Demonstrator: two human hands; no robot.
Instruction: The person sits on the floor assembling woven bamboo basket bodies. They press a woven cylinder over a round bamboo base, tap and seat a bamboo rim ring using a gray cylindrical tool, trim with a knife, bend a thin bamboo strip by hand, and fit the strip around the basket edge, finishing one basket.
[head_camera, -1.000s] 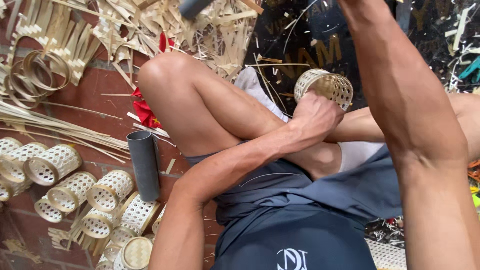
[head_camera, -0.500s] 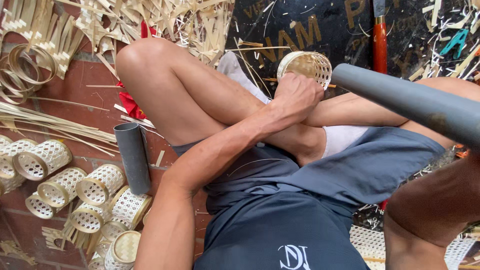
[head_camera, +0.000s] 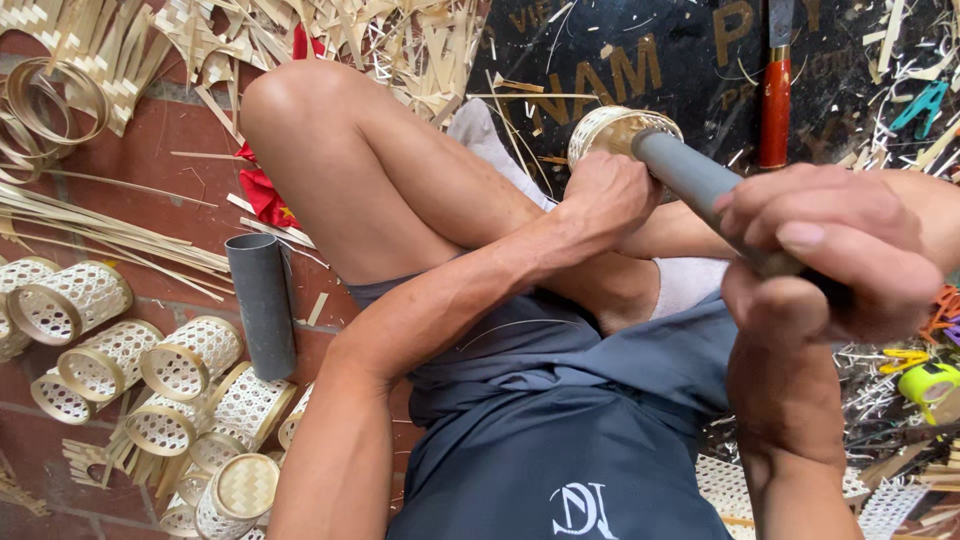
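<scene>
I sit on the floor with my legs folded. My left hand (head_camera: 608, 196) grips a small woven bamboo basket (head_camera: 612, 130) against my shin, its open mouth facing me. My right hand (head_camera: 830, 250) is closed around a grey plastic pipe (head_camera: 690, 178). The pipe's far end sits at the mouth of the basket, just beside my left hand's fingers. Whether the pipe tip is inside the basket I cannot tell.
A second grey pipe (head_camera: 260, 302) lies on the red tile floor by my left knee. Several finished woven baskets (head_camera: 130, 360) are piled at lower left. Bamboo strips (head_camera: 330, 40) litter the top. A red-handled tool (head_camera: 774, 100) lies on a dark mat (head_camera: 660, 50).
My right arm swung down from the top of the view, bringing the grey pipe in from the right until its end reached the basket. My left hand stayed on the basket.
</scene>
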